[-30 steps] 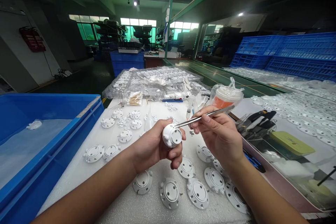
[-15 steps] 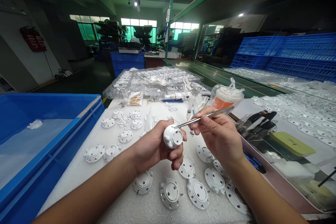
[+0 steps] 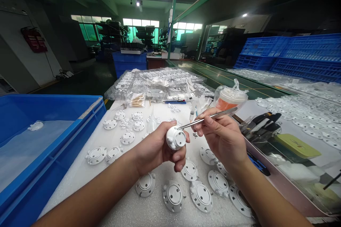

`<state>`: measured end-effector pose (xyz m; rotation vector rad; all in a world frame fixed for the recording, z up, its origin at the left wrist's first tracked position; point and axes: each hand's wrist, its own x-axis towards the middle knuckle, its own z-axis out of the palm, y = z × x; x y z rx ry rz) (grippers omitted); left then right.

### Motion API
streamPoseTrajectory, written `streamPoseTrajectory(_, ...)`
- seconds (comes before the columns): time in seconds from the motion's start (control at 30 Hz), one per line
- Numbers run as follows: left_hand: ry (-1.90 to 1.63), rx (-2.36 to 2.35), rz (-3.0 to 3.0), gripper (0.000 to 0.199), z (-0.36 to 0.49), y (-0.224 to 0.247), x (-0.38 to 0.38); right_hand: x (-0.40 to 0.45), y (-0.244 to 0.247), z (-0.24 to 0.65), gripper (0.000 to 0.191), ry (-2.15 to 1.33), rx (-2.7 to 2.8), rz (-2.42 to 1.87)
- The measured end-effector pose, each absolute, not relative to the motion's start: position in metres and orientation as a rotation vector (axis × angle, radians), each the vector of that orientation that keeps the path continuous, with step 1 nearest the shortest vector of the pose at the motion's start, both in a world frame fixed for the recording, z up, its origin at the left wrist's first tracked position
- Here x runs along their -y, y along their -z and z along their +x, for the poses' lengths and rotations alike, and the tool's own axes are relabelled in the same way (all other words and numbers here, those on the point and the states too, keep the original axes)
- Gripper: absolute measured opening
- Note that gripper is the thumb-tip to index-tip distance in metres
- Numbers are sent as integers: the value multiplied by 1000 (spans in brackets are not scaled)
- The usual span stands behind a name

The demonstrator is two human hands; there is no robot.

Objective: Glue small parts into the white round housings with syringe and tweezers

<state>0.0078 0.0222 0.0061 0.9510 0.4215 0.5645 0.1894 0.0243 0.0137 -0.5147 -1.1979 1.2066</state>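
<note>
My left hand (image 3: pixel 162 145) is closed around a small round white part (image 3: pixel 176 139), its flat disc face with dark holes turned towards me. In my right hand (image 3: pixel 220 131) a pair of metal tweezers (image 3: pixel 210 116) is pinched between thumb and fingers. The tweezers' tips touch or nearly touch the upper rim of the part; whether they hold anything is too small to tell. Below the hands, several similar white round parts (image 3: pixel 201 195) lie on a white foam sheet (image 3: pixel 119 198). More of them, such as this white disc part (image 3: pixel 127 137), lie to the left.
On the left stands a blue bin (image 3: pixel 87 113). Cotton swabs (image 3: pixel 137 100) and clear trays of white pieces (image 3: pixel 160 76) are at the back. A lidded tub (image 3: pixel 231 95) stands behind my right hand. To the right is an organizer box (image 3: pixel 282 188) with tools and a yellow-green lid (image 3: pixel 297 145).
Almost nothing differs. The white part and the tweezers keep nearly the same position, with at most a very slight shift of the part in my left hand.
</note>
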Motion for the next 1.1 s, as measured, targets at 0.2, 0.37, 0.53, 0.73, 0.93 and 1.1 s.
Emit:
streamPoseTrajectory(0.2,-576,-433,959,50,8,-8,-22,-25,-15,189,9,-1186,1226,-507)
streamPoseTrajectory(0.37,-618,-449,928,47,9,-8,-22,-25,-12,190,7,-1056,1248,-498)
streamPoseTrajectory(0.53,-704,-395,895,44,12,-6,-23,-22,-6,191,7,-814,1333,-513)
streamPoseTrajectory(0.73,-921,-427,753,20,13,-10,-22,-21,-3,191,14,-682,1422,-565)
streamPoseTrajectory(0.93,-1004,-476,657,19,13,-12,-23,-18,-5,187,19,-604,1587,-626)
streamPoseTrajectory(1.1,-1051,-497,609,17,15,-11,-25,-16,-8,184,16,-535,1599,-771)
